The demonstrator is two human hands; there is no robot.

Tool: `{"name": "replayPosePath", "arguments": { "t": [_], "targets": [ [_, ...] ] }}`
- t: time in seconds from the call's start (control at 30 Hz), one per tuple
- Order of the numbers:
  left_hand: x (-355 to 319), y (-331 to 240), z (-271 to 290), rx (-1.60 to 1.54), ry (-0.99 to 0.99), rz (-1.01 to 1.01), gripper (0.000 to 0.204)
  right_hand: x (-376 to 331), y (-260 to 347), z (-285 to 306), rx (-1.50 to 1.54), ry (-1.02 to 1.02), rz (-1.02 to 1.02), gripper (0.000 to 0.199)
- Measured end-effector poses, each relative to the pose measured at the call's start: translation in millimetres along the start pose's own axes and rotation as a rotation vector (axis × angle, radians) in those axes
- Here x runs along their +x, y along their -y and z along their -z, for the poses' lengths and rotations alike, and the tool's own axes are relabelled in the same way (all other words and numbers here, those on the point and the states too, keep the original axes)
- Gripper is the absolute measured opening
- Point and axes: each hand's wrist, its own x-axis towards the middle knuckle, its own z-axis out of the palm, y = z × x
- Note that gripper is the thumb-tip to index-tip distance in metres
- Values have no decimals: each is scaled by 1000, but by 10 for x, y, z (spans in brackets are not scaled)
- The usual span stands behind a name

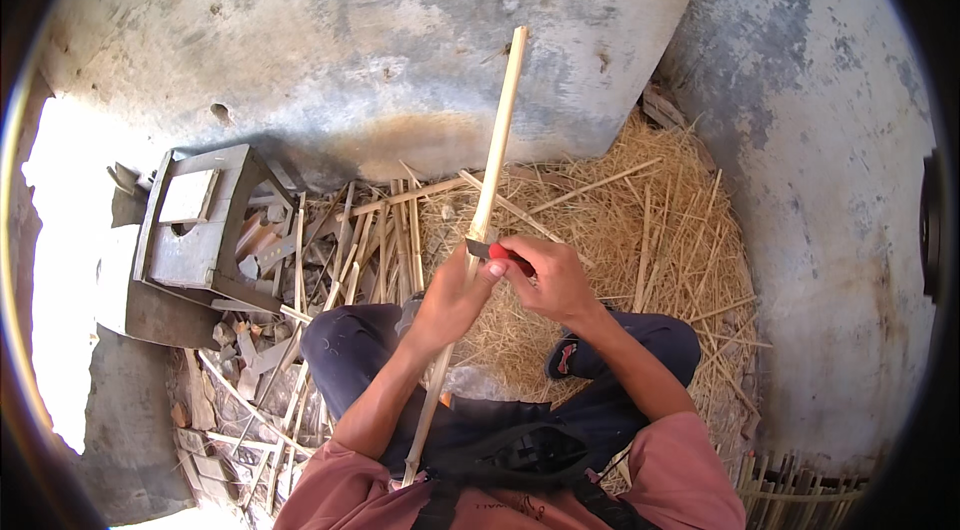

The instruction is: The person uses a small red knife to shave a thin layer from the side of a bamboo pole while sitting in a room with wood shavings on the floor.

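A long pale bamboo strip runs from my lap up toward the far wall, tilted slightly right at its far end. My left hand is wrapped round it near its middle, just below a node. The red-handled knife has its short grey blade against the strip by that node. My right hand is closed round the red handle, its fingers covering most of it. The two thumbs come close together at the knife. The strip's near end lies against my shirt.
Straw-like shavings and loose bamboo strips cover the floor around my crossed legs. A weathered wooden box lies to the left above rubble. Walls rise ahead and at right; slatted bamboo sits at lower right.
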Motion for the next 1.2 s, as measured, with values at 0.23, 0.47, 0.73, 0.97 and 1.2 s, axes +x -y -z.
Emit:
{"name": "replayPosePath", "arguments": {
  "t": [0.23,0.47,0.73,0.97,1.2],
  "targets": [
    [33,30,-124,119,-26,137,36,154,-28,150,-36,-51,-179,27],
    [55,116,-103,-6,-1,79,35,250,-205,314,-125,-140,-228,29],
    [7,-263,1,15,31,296,37,145,-114,362,36,144,-202,29],
    [44,-70,-63,-14,27,74,36,76,-157,191,97,192,-42,24],
    [43,93,-8,13,13,123,45,84,-151,146,114,152,-25,24]
  ]
}}
